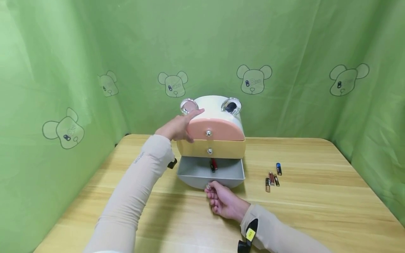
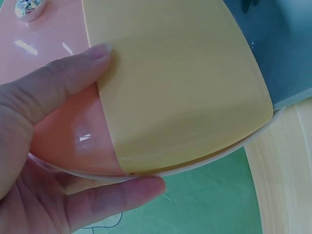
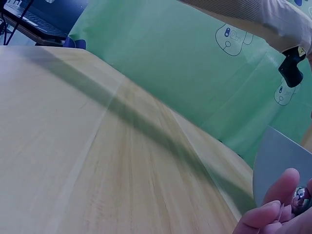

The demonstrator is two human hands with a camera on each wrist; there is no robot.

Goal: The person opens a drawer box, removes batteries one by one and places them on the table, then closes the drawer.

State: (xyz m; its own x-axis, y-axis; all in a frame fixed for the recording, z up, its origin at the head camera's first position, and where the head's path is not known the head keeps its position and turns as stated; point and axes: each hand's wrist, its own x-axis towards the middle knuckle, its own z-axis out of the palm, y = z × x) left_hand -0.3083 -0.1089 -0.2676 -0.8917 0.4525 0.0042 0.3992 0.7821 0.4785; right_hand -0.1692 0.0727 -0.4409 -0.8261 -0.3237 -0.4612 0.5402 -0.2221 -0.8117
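Note:
A small drawer cabinet (image 1: 212, 105) with a white top, two silver-rimmed ears and pink, yellow and grey drawers stands on the table. My left hand (image 1: 177, 127) grips its left side; in the left wrist view the thumb (image 2: 73, 73) lies over the pink and yellow drawer fronts (image 2: 180, 87), with fingers along the side. The bottom grey drawer (image 1: 190, 181) is pulled out, with red and black batteries (image 1: 214, 164) inside. Below its front, my right hand (image 1: 226, 202) pinches the drawer's round silver knob (image 3: 300, 199). Pink and yellow drawers appear closed.
Several loose batteries (image 1: 272, 178) lie on the wooden table (image 1: 316, 203) to the right of the cabinet. A green curtain (image 1: 215, 45) with bear-head prints surrounds the table at the back and sides. A laptop (image 3: 48, 19) shows at the right wrist view's upper left.

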